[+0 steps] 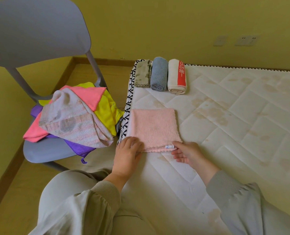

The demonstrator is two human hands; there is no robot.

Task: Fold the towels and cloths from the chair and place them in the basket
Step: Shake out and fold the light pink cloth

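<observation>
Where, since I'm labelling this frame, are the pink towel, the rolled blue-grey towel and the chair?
pink towel (153, 128), head view, middle of its top face.
rolled blue-grey towel (159, 73), head view, middle of the roll.
chair (44, 150), head view, bare front of its seat.

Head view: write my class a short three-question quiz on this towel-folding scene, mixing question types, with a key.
1. True or false: the pink towel lies on the mattress.
2. How many rolled towels lie at the far edge?
3. Left hand, right hand: which holds the pink towel's near edge? A) left only B) right only C) both

Key: 1 true; 2 three; 3 C.
</observation>
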